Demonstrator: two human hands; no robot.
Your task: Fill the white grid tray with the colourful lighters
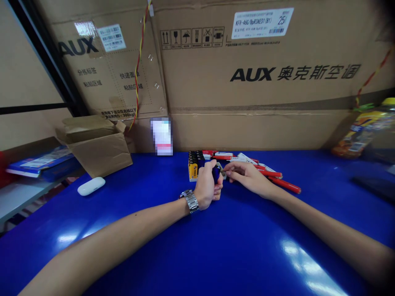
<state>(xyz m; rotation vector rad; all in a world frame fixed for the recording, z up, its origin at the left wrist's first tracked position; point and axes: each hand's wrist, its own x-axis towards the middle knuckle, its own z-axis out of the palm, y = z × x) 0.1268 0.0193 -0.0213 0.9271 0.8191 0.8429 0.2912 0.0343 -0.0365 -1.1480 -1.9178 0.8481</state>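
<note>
My left hand point(207, 185), a metal watch on its wrist, is closed around a dark blue lighter point(217, 172) held upright with its metal top showing. Just to the right, my right hand point(247, 176) has its thumb and fingertips drawn together close to the lighter; whatever lies between them is too small to make out. Behind my left hand stands a tray point(193, 179) of lighters with black tops, a yellow lighter point(193, 169) at its front left corner. Red and white marker-like sticks point(282, 183) lie in a loose pile behind and beside my right hand.
A phone point(162, 136) leans against the large cardboard box point(247, 131) at the back. An open carton point(101, 150) and a white earbud case point(91, 186) are on the left of the blue table point(197, 255). A drink bottle point(359, 131) stands at the right.
</note>
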